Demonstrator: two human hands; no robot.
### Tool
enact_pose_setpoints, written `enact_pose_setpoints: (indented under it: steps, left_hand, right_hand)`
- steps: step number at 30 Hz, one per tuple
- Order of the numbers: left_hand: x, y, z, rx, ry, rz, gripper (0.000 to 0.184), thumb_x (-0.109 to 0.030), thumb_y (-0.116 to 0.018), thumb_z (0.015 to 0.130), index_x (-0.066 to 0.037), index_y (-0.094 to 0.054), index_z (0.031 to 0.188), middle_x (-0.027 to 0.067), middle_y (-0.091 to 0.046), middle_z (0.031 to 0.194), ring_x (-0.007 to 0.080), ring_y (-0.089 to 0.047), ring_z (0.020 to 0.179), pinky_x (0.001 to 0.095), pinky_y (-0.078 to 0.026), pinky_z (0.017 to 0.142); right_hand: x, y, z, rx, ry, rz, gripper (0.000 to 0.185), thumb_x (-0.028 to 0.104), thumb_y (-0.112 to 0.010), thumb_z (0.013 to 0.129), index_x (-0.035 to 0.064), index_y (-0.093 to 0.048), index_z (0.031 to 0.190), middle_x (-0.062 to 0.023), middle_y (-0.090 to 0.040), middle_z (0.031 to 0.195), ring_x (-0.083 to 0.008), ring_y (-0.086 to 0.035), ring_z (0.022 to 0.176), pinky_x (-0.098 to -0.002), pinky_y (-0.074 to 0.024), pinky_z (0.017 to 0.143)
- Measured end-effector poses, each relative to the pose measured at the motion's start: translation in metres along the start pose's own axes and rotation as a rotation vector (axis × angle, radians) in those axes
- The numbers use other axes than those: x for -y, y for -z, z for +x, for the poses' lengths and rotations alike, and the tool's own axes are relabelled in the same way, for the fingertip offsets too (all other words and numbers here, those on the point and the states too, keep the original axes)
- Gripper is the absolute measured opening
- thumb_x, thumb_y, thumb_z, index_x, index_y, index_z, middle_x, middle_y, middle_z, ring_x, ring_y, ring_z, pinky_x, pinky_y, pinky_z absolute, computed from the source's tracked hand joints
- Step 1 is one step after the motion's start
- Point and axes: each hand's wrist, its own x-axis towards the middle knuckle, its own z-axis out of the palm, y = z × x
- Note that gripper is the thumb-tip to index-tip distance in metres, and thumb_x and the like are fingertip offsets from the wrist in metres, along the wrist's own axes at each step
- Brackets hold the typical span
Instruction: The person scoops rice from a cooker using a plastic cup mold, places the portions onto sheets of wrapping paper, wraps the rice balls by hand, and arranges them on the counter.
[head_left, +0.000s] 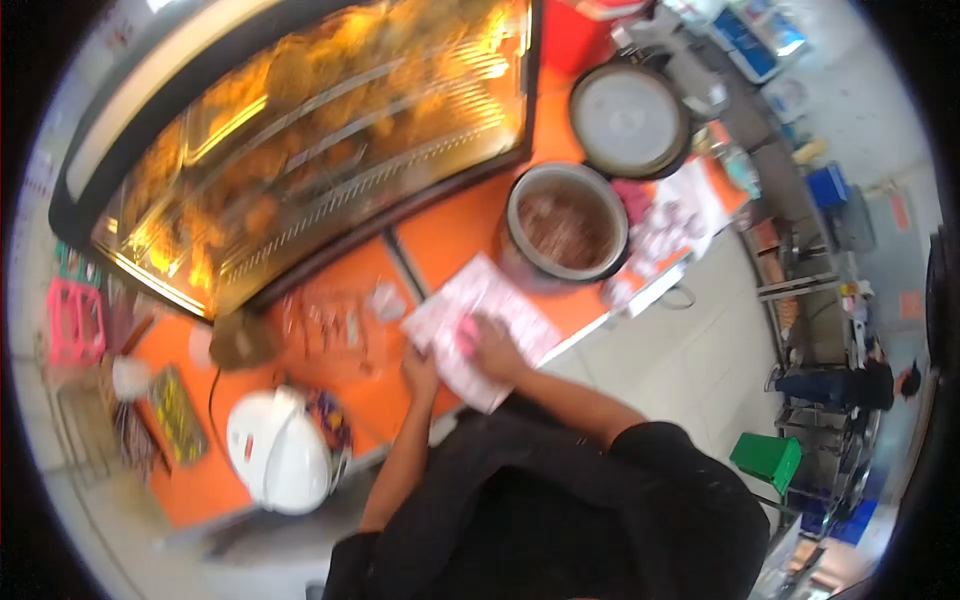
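Note:
A sheet of pink-and-white patterned paper (510, 305) lies on the orange tabletop in front of me. My right hand (497, 352) is over the paper, its fingers closed around a small bright pink item (467, 334) whose kind is too blurred to tell. At the paper's left edge is my left hand (419, 370); its fingers are blurred, and I cannot tell whether they pinch the sheet. Just beyond the paper stands an open cooker pot (565, 225) with reddish-brown rice-like food inside. Its round lid (630, 118) is tipped back behind it.
A lit glass display warmer (330, 130) with golden food fills the back left. Several wrapped bundles (665, 232) lie right of the pot. A white lidded cooker (280, 450) and clear plastic bags (335, 325) are at left. A person (840, 385) stands by far-right shelves.

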Motion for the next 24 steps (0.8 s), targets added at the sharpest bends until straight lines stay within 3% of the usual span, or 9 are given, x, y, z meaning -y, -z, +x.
enact_pose_setpoints:
  steps: [1, 2, 5, 7, 11, 15, 17, 20, 24]
  left_hand:
    - [0.016, 0.002, 0.005, 0.000, 0.066, 0.056, 0.032, -0.019, -0.068, 0.093, 0.002, -0.065, 0.116, 0.0149, -0.073, 0.097, 0.0216, -0.069, 0.084, 0.0366, -0.053, 0.076]
    - [0.010, 0.000, 0.009, -0.067, 0.080, -0.094, 0.026, -0.018, -0.065, 0.095, 0.004, -0.067, 0.109, 0.0150, -0.073, 0.092, 0.0208, -0.066, 0.077, 0.0371, -0.052, 0.072]
    - [0.015, 0.014, 0.028, -0.026, 0.109, 0.070, 0.026, -0.019, -0.065, 0.095, 0.007, -0.068, 0.095, 0.0182, -0.071, 0.081, 0.0222, -0.064, 0.068, 0.0394, -0.049, 0.065]
    - [0.026, 0.016, 0.032, -0.051, 0.066, 0.160, 0.033, -0.021, -0.066, 0.094, 0.009, -0.066, 0.081, 0.0217, -0.068, 0.071, 0.0247, -0.061, 0.060, 0.0417, -0.046, 0.060]
    - [0.027, 0.021, 0.034, -0.024, 0.073, 0.259, 0.037, -0.024, -0.069, 0.092, 0.010, -0.066, 0.078, 0.0227, -0.067, 0.068, 0.0258, -0.061, 0.057, 0.0412, -0.047, 0.060]
    - [0.033, 0.020, 0.035, -0.020, 0.140, 0.187, 0.033, -0.024, -0.076, 0.087, 0.008, -0.072, 0.084, 0.0200, -0.070, 0.071, 0.0254, -0.063, 0.059, 0.0408, -0.049, 0.061]
    - [0.020, 0.024, 0.033, 0.005, 0.178, 0.322, 0.032, -0.024, -0.078, 0.085, 0.008, -0.072, 0.083, 0.0186, -0.070, 0.070, 0.0241, -0.065, 0.060, 0.0399, -0.050, 0.062]
    - [0.014, 0.021, 0.031, 0.009, 0.213, 0.174, 0.031, -0.023, -0.081, 0.083, 0.007, -0.073, 0.080, 0.0172, -0.070, 0.069, 0.0225, -0.065, 0.062, 0.0380, -0.051, 0.064]
    - [0.023, 0.016, 0.034, 0.017, 0.148, 0.291, 0.028, -0.020, -0.081, 0.082, 0.006, -0.071, 0.077, 0.0160, -0.071, 0.070, 0.0203, -0.066, 0.064, 0.0356, -0.052, 0.066]
  right_hand:
    - [-0.006, -0.011, -0.004, 0.031, 0.003, -0.184, 0.054, 0.038, -0.056, 0.096, 0.0122, -0.050, 0.143, -0.0199, -0.038, 0.153, -0.0377, -0.030, 0.147, -0.0634, -0.0242, 0.116]
    - [-0.001, -0.005, -0.006, 0.008, 0.064, -0.306, 0.056, 0.038, -0.058, 0.095, 0.0141, -0.049, 0.145, -0.0196, -0.037, 0.154, -0.0373, -0.030, 0.147, -0.0633, -0.0230, 0.117]
    - [0.003, 0.003, -0.005, -0.036, 0.086, -0.326, 0.063, 0.036, -0.066, 0.089, 0.0154, -0.045, 0.146, -0.0203, -0.038, 0.152, -0.0359, -0.031, 0.146, -0.0627, -0.0205, 0.119]
    - [0.006, 0.009, -0.002, 0.058, 0.075, -0.283, 0.064, 0.033, -0.068, 0.087, 0.0141, -0.046, 0.144, -0.0197, -0.041, 0.148, -0.0343, -0.033, 0.145, -0.0610, -0.0203, 0.119]
    - [0.014, 0.023, -0.004, 0.019, 0.105, -0.246, 0.069, 0.035, -0.073, 0.084, 0.0109, -0.046, 0.143, -0.0172, -0.045, 0.145, -0.0334, -0.037, 0.141, -0.0584, -0.0234, 0.118]
    - [0.024, 0.043, -0.012, -0.065, 0.081, -0.255, 0.071, 0.037, -0.074, 0.083, 0.0145, -0.045, 0.144, -0.0155, -0.045, 0.145, -0.0340, -0.038, 0.140, -0.0600, -0.0237, 0.116]
    - [0.028, 0.058, -0.012, -0.110, 0.077, -0.218, 0.073, 0.039, -0.075, 0.082, 0.0155, -0.046, 0.144, -0.0148, -0.045, 0.145, -0.0353, -0.039, 0.139, -0.0595, -0.0252, 0.113]
    - [0.038, 0.088, -0.007, -0.247, 0.016, -0.164, 0.074, 0.042, -0.077, 0.080, 0.0143, -0.048, 0.142, -0.0149, -0.046, 0.144, -0.0361, -0.040, 0.136, -0.0549, -0.0291, 0.107]
    - [0.049, 0.146, 0.008, -0.491, 0.020, -0.186, 0.075, 0.042, -0.076, 0.078, 0.0115, -0.048, 0.141, -0.0143, -0.047, 0.142, -0.0356, -0.041, 0.134, -0.0511, -0.0297, 0.107]
